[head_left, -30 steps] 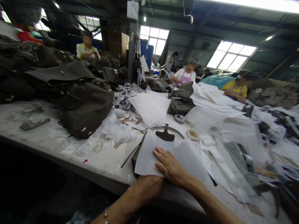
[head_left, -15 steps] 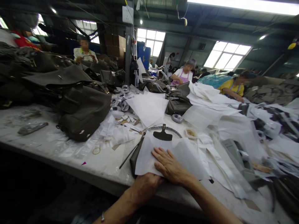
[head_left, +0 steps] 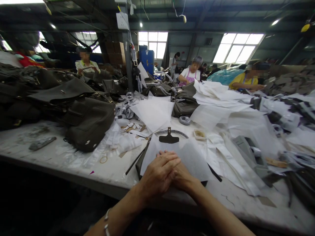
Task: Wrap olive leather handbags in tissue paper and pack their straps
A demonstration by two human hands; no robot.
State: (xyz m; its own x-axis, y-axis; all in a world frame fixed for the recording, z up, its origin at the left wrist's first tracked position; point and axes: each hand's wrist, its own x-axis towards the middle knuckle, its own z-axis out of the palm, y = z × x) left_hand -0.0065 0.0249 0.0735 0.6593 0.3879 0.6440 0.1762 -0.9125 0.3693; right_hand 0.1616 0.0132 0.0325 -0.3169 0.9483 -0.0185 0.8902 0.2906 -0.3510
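A sheet of white paper lies over a dark handbag at the table's front edge, leaving only the bag's edges showing. My right hand rests on the paper, its fingers mostly covered. Across it lies my left hand, fingers stretched out. Just beyond the hands, a dark flap with a narrow tab sits at the paper's far edge. A curved wrapped handle arches behind it. Thin dark straps stick out on both sides.
On the left stands a dark bag before a heap of similar bags. Paper stacks, coiled wrapped handles, a small tray and a grey tape dispenser surround the work. Several people sit farther back.
My left hand has come up from the bag's near edge onto my right hand, which stays on the paper. The view has shifted slightly.
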